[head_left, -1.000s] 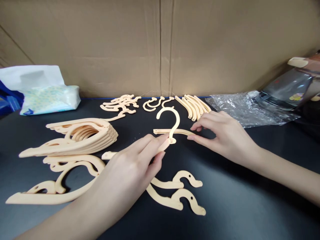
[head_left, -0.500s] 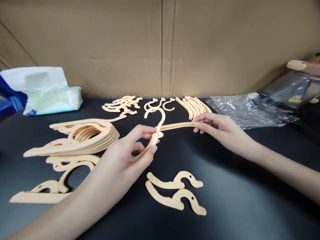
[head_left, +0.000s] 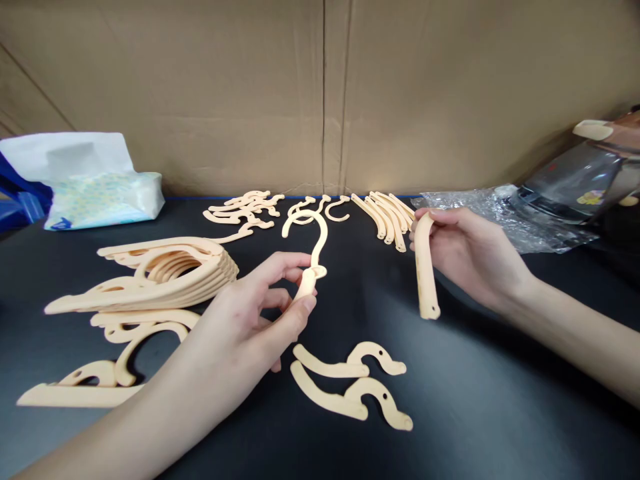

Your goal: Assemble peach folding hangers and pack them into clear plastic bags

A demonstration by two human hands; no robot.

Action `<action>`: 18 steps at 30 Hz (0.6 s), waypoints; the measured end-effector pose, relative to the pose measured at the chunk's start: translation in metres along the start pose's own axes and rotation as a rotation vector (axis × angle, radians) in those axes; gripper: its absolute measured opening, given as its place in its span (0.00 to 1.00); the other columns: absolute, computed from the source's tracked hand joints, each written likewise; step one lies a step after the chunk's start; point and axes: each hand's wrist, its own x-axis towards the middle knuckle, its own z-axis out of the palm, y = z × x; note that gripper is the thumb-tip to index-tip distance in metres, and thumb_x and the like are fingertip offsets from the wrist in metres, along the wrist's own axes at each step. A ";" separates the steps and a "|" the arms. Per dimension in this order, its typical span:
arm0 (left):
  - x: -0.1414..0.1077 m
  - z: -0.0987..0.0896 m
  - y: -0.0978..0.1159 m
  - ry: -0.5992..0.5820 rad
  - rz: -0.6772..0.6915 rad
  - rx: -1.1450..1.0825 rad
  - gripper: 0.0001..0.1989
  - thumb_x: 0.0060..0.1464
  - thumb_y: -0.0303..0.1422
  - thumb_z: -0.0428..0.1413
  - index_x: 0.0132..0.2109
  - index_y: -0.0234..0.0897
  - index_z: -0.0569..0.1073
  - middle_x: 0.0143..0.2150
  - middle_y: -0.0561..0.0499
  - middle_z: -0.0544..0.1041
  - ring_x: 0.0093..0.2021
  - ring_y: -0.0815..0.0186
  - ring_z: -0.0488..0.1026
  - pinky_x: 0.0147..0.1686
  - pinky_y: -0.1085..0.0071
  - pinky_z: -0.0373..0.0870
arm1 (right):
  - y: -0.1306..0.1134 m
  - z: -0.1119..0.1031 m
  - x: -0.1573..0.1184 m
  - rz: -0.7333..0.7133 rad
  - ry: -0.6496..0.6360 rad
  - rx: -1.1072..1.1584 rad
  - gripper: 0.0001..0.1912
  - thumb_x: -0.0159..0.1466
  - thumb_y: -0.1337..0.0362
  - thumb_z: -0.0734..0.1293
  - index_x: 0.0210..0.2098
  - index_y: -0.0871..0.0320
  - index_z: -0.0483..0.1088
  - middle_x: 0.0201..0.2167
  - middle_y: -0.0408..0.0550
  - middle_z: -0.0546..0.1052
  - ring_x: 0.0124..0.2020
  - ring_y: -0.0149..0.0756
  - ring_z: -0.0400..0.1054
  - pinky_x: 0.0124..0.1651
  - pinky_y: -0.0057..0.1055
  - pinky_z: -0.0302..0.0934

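Note:
My left hand (head_left: 267, 317) is closed around a beige plastic hanger hook (head_left: 320, 243), curved end up, with a short piece under it mostly hidden by my fingers. To the right, my right hand (head_left: 473, 257) pinches the top of a loose curved hanger arm (head_left: 427, 273). That arm points downward, with a small hole at its lower end, apart from the hook. Below my hands, two hanger pieces (head_left: 350, 383) with S-shaped ends lie on the black table (head_left: 450, 413).
Stacked folded hangers (head_left: 200, 280) lie at the left. Along the back are S-shaped pieces (head_left: 245, 210), loose hooks (head_left: 337, 215) and several curved arms (head_left: 383, 217). A tissue pack (head_left: 107, 200) stands back left; a plastic bag (head_left: 480, 200) and a clear jug (head_left: 565, 177) stand back right.
My right hand has drawn the hanger arm rightward, away from the hook, and turned it from level to pointing down. My left hand stays nearly in place with the hook.

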 end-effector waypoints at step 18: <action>0.004 0.007 0.007 -0.160 -0.134 -0.351 0.11 0.60 0.43 0.58 0.39 0.39 0.70 0.28 0.58 0.71 0.22 0.73 0.69 0.21 0.80 0.74 | -0.001 0.017 -0.035 -0.071 -0.388 -0.933 0.16 0.71 0.48 0.57 0.38 0.55 0.64 0.15 0.33 0.59 0.18 0.27 0.56 0.22 0.25 0.52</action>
